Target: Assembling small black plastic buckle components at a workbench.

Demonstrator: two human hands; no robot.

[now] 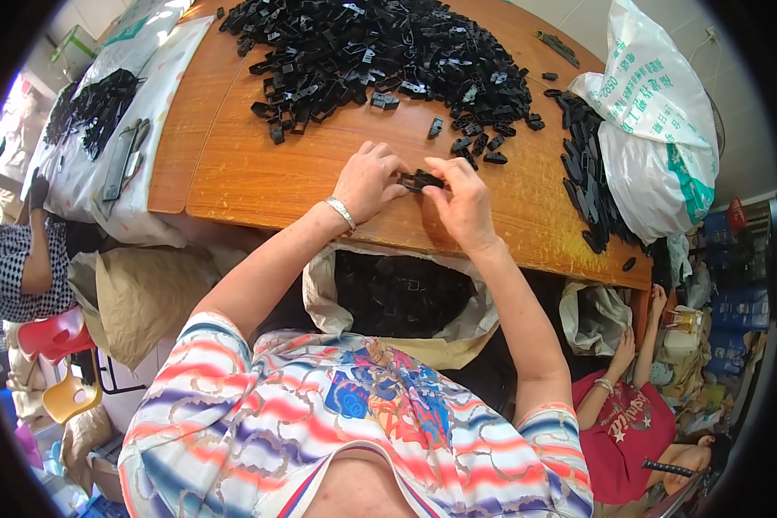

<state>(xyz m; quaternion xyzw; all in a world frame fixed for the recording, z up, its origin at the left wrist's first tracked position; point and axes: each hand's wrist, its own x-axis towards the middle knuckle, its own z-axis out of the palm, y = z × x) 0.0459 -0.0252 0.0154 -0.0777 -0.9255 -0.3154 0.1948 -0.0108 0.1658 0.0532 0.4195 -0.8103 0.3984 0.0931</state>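
At centre frame I record a small black plastic clip [421,180] held between both hands just above the wooden table [259,173]. It is dark, glossy in patches and roughly oblong, the same kind as the loose parts heaped beyond it. Its long axis runs nearly level across the picture, left to right, with one end toward each hand; I cannot make out which end is the front, nor any finer detail of its shape.

The left hand [367,183] is curled, fingertips pinched onto the left end of the clip; a silver bracelet [341,212] sits on that wrist. The right hand [462,203] is likewise closed down, thumb and forefinger gripping the right end. The fingers cover much of the piece, so only its middle shows.

In the upper centre a large pile of black clips [380,52] spreads over the table, with strays scattered toward the hands. At the right a white printed sack [656,129] leans on the table edge, and a row of black pieces [587,173] lies against it. Below the table edge, at centre, an open bag [401,298] holds dark parts; its contents are too dim to separate. At upper left a second white sack [147,95] carries another dark heap [95,104]. Another person's arm [34,250] enters at far left, and a seated person in a red shirt [630,423] is partly cut off at lower right.
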